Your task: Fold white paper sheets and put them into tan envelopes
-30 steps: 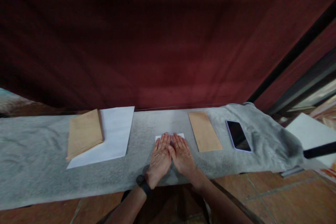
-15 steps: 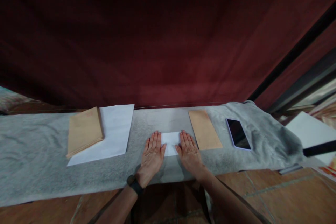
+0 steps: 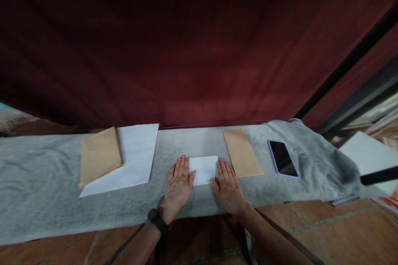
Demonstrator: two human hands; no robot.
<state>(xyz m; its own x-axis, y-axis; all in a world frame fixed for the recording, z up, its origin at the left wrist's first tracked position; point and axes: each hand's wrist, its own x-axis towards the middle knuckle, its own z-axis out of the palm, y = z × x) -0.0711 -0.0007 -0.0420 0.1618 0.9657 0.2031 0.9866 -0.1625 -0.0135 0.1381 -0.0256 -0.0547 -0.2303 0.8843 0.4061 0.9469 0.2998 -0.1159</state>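
Note:
A small white folded paper [image 3: 203, 170] lies flat on the grey cloth between my two hands. My left hand [image 3: 178, 184] is spread flat, palm down, at its left edge, the thumb resting on the paper. My right hand [image 3: 229, 186] lies flat at the right edge, fingers stretched forward and nothing in its grasp. Close to its right is a single brown envelope [image 3: 243, 153], flat on the cloth. Further left, a stack of brown envelopes [image 3: 99, 154] rests partly over white sheets of paper [image 3: 139, 149].
A grey cloth [image 3: 37, 190] covers the long, narrow surface. A phone [image 3: 282, 158] with a dark screen lies on the right. Behind hangs a dark red curtain [image 3: 199, 70]. Floor tiles [image 3: 342, 223] show in front, and a white panel [image 3: 370, 153] stands at far right.
My hands have moved apart, the right one sliding right and the left slightly left. More of the white paper shows between them.

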